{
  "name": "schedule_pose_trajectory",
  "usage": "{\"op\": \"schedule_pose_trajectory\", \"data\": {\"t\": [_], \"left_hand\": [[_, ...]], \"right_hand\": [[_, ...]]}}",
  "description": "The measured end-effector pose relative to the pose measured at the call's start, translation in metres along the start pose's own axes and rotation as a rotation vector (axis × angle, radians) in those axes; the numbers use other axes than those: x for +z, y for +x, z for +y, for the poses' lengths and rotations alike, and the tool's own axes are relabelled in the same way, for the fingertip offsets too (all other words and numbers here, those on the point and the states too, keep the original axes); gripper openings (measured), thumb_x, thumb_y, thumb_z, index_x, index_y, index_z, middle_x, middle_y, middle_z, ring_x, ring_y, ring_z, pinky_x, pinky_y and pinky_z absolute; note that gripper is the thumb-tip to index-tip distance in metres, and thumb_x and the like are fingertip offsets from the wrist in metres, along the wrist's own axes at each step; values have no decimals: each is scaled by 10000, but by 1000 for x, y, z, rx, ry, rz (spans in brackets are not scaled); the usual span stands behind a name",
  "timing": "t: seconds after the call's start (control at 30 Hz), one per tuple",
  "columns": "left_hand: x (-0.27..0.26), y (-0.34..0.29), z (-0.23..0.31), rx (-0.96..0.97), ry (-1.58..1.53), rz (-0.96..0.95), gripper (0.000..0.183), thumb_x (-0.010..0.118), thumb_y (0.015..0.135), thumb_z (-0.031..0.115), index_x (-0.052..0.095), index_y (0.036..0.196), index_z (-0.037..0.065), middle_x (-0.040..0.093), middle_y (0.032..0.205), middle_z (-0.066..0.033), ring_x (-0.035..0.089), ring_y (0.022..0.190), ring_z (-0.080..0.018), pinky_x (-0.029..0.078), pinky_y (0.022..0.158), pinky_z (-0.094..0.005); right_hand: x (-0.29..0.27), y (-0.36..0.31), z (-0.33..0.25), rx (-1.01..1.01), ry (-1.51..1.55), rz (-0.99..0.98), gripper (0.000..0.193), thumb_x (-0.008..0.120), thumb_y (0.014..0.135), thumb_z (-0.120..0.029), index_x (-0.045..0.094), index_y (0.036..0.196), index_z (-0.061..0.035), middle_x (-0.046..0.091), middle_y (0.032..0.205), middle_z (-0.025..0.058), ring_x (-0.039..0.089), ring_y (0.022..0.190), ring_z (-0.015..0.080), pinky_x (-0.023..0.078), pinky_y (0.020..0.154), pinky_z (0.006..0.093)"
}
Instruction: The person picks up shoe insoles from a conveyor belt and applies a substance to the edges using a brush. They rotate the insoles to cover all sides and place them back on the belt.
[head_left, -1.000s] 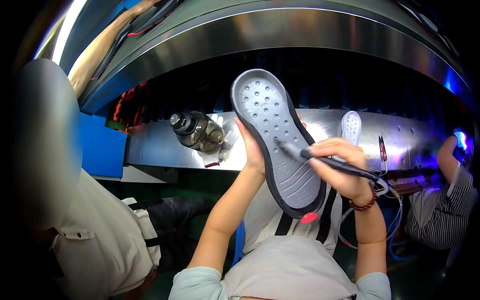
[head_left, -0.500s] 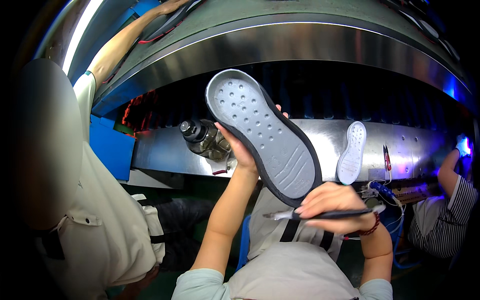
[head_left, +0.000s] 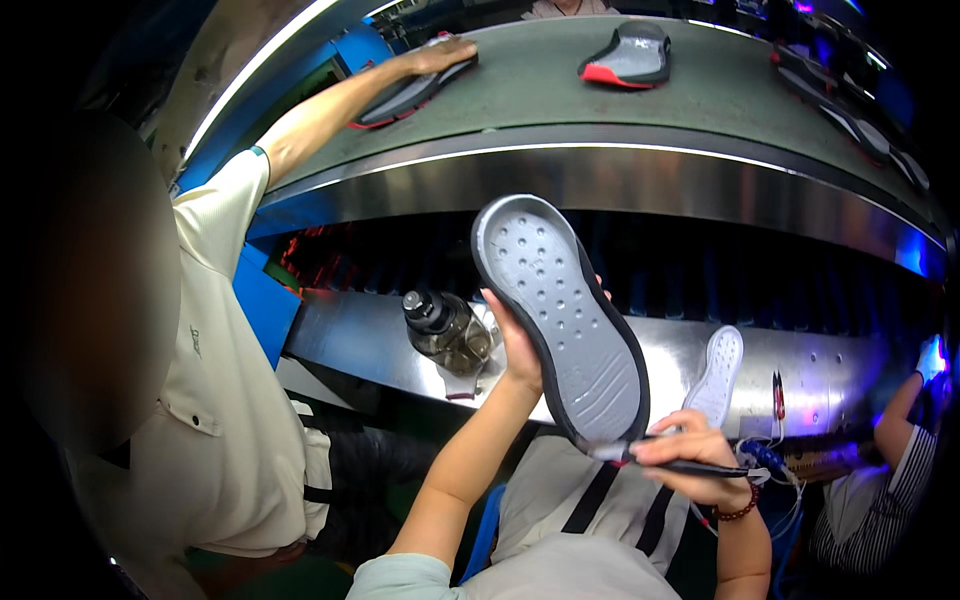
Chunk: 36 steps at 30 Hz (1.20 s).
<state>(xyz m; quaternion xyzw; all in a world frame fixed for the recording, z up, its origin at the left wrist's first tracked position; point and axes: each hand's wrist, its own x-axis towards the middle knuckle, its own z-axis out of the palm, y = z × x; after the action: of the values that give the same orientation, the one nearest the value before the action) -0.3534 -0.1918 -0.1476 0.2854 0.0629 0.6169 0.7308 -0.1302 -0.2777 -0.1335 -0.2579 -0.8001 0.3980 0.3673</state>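
My left hand (head_left: 519,352) grips a grey shoe sole (head_left: 572,320) with a black rim around its middle. The sole is tilted with its dimpled inner face toward me; some fingers are hidden behind it. In my right hand (head_left: 700,462) is a brush (head_left: 690,467) with a dark handle. Its slightly blurred bristle end lies at the sole's near end, against or just in front of the black rim; I cannot tell whether it touches. Left of the sole, a dark translucent bottle (head_left: 452,338) with a black cap stands on a metal ledge (head_left: 340,330).
A smaller white sole (head_left: 719,372) and red-handled snips (head_left: 778,396) lie on the ledge. Beyond, a green conveyor belt (head_left: 530,95) carries a red-and-grey sole (head_left: 630,60) and others. A co-worker's hand (head_left: 447,55) touches one at left. Another person (head_left: 880,480) works at right.
My right hand has brought the brush to the sole's near end, its tip now by the rim. The view has shifted, showing more of the belt. The left hand keeps its hold.
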Motion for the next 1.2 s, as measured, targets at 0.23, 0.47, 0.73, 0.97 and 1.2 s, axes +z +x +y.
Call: {"op": "schedule_pose_trajectory", "data": {"t": [0.23, 0.47, 0.73, 0.97, 1.2], "left_hand": [[19, 17, 5, -39, -62, 192, 841, 276, 727, 695, 357, 1200, 5, 447, 1159, -160, 455, 1042, -284, 381, 881, -379], [49, -53, -43, 11, -5, -128, 935, 332, 695, 706, 161, 1296, 10, 302, 1280, -156, 353, 1150, -313, 294, 954, -420], [40, -38, -29, -93, 18, 50, 810, 407, 689, 551, 283, 1236, -33, 376, 1198, -233, 440, 1055, -361, 348, 907, -500], [10, -41, -40, -68, -28, 152, 794, 428, 684, 544, 294, 1246, 0, 363, 1221, -225, 401, 1094, -375, 304, 916, -549], [3, -39, -38, -82, -93, 193, 664, 435, 707, 440, 349, 1190, -8, 416, 1160, -213, 457, 1017, -347, 344, 882, -479]], "right_hand": [[4, 1, 27, 203, 905, 398, 167, 577, 674, 68, 578, 834, 18, 589, 897, 174, 563, 866, 252, 414, 838, 346], [35, 10, -4, 243, 1274, 602, 191, 556, 728, 34, 514, 914, 40, 567, 913, 201, 558, 899, 261, 452, 824, 381], [30, 12, -23, -47, 251, 380, 218, 601, 627, 86, 574, 838, 40, 591, 873, 165, 571, 829, 228, 445, 745, 307], [35, 17, -27, -59, 131, 376, 219, 618, 611, 68, 593, 822, 15, 606, 856, 155, 581, 815, 231, 448, 750, 296], [27, 21, -28, -40, 199, 250, 200, 613, 633, 66, 603, 829, 28, 612, 840, 137, 585, 799, 221, 450, 745, 299]]}}
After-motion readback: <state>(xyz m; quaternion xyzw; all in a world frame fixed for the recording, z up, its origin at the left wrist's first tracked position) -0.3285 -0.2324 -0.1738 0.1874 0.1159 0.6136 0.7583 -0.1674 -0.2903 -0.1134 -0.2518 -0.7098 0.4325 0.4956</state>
